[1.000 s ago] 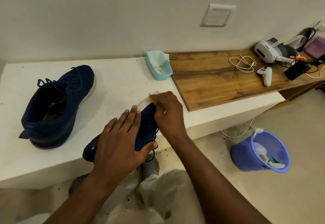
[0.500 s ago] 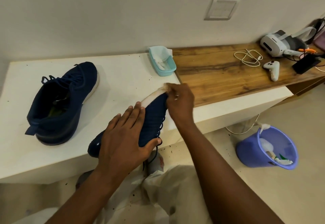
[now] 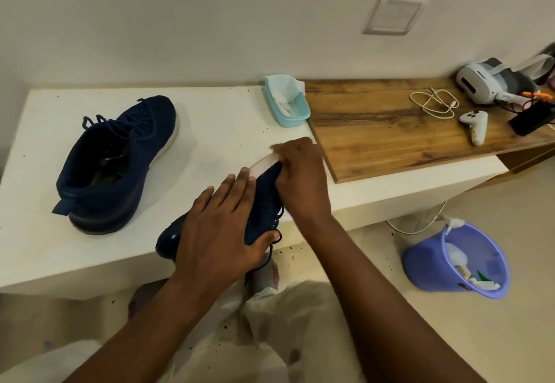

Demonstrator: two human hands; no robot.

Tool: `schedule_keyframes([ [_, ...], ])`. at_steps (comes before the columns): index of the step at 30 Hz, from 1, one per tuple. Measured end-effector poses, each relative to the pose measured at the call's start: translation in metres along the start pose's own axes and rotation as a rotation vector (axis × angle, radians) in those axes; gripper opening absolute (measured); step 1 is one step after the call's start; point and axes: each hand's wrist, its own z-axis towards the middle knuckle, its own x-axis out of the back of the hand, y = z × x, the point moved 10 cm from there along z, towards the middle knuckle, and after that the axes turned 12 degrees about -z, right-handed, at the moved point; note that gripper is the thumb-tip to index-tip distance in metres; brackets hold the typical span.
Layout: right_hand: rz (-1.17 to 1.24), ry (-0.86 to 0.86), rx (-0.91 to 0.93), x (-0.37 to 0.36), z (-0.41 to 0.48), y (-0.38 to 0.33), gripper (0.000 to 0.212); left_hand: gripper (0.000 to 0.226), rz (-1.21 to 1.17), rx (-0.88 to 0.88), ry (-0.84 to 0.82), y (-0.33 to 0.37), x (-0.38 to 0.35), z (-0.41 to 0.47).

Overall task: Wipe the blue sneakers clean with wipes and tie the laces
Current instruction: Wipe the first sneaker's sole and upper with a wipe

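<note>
The left hand [image 3: 222,226] holds the shoe [image 3: 264,196]. Its fingers lie flat along the side and the thumb curls round the laces. The right hand [image 3: 300,178] sits on the toe with bent fingers. A pale blur shows at its tips, and it is too blurry to tell if it holds anything.

The shoe lies on its side at the front edge of the table [image 3: 225,118]. Its heel sticks out past the edge. It is dark blue with a white sole, and the heel looks shiny. A lace [image 3: 268,255] hangs down.

A light blue tub [image 3: 300,115] stands near the toe. It has white wipes [image 3: 283,89] in it, and one hangs over the rim. The second shoe [image 3: 120,160] stands upright to the left. A purple bin [image 3: 420,268] sits on the floor to the right, with white scraps [image 3: 456,255] and a green bit inside.
</note>
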Motion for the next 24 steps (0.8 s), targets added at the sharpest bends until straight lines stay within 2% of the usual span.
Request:
schedule_keyframes([
  [3,-0.04,-0.052,0.279,-0.005,-0.02,-0.044,0.032,0.094,-0.025,0.009,0.006,-0.001,0.002,-0.001],
  [4,-0.058,-0.036,0.306,-0.002,-0.016,-0.043,0.033,0.094,-0.02,0.009,0.007,0.0,0.003,0.0],
  [5,-0.066,0.002,0.268,0.002,-0.009,-0.033,0.035,0.093,-0.01,0.013,0.003,-0.002,0.003,-0.002],
  [7,-0.044,0.076,0.028,0.014,0.008,0.012,0.038,0.094,0.015,0.009,-0.012,-0.001,0.001,-0.001],
  [9,0.016,0.069,-0.108,0.016,0.008,0.033,0.037,0.094,0.022,0.011,-0.031,-0.001,-0.001,0.0],
  [14,-0.095,-0.045,0.259,0.004,-0.018,-0.036,0.035,0.094,-0.03,0.027,-0.019,-0.004,0.001,0.003],
  [16,-0.069,-0.017,0.198,0.011,-0.006,-0.023,0.037,0.093,-0.015,0.022,-0.02,-0.003,0.001,0.002],
  [19,-0.044,0.029,-0.059,0.016,0.014,0.027,0.035,0.095,0.015,0.021,-0.033,-0.002,-0.003,0.0],
  [20,-0.075,0.028,-0.087,0.014,0.014,0.031,0.036,0.095,0.013,0.02,-0.035,-0.002,-0.003,0.0],
  [21,-0.103,0.022,-0.051,0.011,0.01,0.021,0.037,0.095,0.006,0.02,-0.03,-0.002,-0.003,0.001],
  [24,-0.06,-0.03,0.222,0.0,-0.009,-0.029,0.036,0.093,-0.029,0.024,-0.008,-0.003,0.001,0.001],
])
